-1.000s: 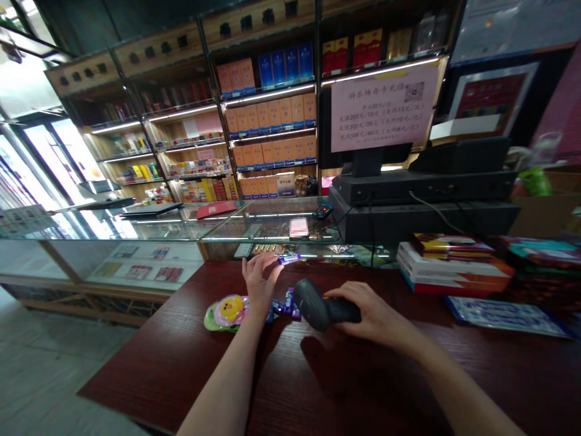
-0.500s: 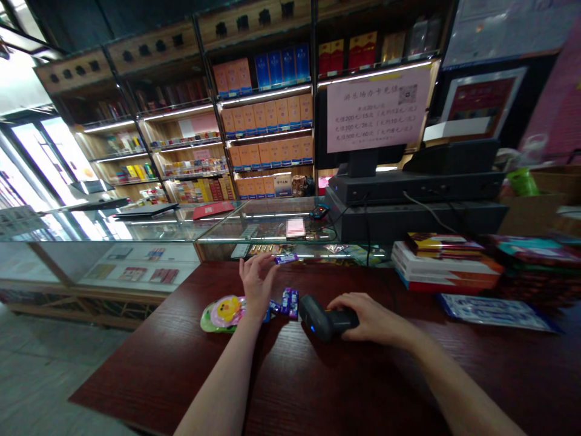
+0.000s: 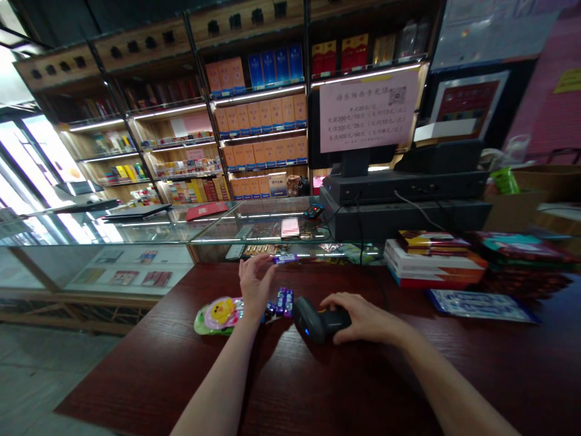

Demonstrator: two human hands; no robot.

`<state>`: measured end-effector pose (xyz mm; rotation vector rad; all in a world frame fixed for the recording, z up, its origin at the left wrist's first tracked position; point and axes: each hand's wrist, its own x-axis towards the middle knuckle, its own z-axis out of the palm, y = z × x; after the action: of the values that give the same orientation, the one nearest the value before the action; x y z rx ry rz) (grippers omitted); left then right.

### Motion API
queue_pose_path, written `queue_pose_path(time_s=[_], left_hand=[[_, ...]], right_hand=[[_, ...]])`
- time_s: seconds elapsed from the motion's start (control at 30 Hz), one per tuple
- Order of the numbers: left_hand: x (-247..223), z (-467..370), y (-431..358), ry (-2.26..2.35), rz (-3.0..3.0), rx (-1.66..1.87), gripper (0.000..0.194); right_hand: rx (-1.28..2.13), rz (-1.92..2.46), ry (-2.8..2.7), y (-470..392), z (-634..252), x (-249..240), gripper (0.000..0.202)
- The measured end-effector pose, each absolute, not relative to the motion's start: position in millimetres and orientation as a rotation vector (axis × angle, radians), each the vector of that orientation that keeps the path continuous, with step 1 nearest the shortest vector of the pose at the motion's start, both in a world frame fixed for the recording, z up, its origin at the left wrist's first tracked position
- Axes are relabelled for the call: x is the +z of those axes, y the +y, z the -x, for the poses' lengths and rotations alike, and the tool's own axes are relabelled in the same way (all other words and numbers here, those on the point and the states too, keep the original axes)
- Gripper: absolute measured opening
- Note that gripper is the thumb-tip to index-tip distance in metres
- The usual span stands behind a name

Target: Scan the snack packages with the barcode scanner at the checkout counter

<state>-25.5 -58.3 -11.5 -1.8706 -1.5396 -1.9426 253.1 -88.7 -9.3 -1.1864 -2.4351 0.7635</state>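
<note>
A small purple-wrapped candy bar (image 3: 285, 259) is pinched at its left end by my left hand (image 3: 255, 284), raised over the far part of the dark wooden counter (image 3: 290, 387). My right hand (image 3: 358, 318) is wrapped around the handle of a black barcode scanner (image 3: 313, 321), whose head points left and shows a blue light. Between the two hands lie several more purple candy bars (image 3: 285, 301), side by side. Left of them is a colourful package with a yellow cartoon duck (image 3: 222, 312), partly hidden behind my left wrist and forearm.
Stacked boxes (image 3: 431, 263) and a flat blue-and-white packet (image 3: 483, 304) lie at the right. Behind the counter are a glass display case (image 3: 254, 212) and a monitor stand with a paper sign (image 3: 368, 115). Lit shelves (image 3: 261, 118) of boxed goods line the wall.
The view has shifted slightly, so most things sit a little further left. Both hands keep their grips on the candy bar and the scanner.
</note>
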Motion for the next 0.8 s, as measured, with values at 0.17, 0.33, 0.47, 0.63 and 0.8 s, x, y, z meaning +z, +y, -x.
queue_pose_path(time_s=[0.17,0.33,0.47,0.63,0.8], left_hand=[[-11.0,12.2,-61.3,-1.575,2.014,-2.160,0.029],[-9.0,-5.2,-68.2,-1.526,2.163,-2.364,0.028],[-7.8,-15.1,-72.0,-1.485,2.232,-2.494,0.027],[-6.5,-23.5,-75.6,-1.477,2.317,-2.607,0.027],[-6.3,-28.3,-78.1,-1.513,2.328,-2.614,0.026]], right_hand=[[0.636,1.081,-2.105,-85.2,-253.9,-1.5,0.034],[0.468,1.086,-1.871,-79.1,-250.8,-6.3,0.028],[0.501,1.006,-1.771,-78.6,-246.0,-8.6,0.028],[0.584,0.933,-1.689,-77.7,-241.8,-11.2,0.021],[0.572,0.950,-1.647,-76.1,-242.0,-14.0,0.017]])
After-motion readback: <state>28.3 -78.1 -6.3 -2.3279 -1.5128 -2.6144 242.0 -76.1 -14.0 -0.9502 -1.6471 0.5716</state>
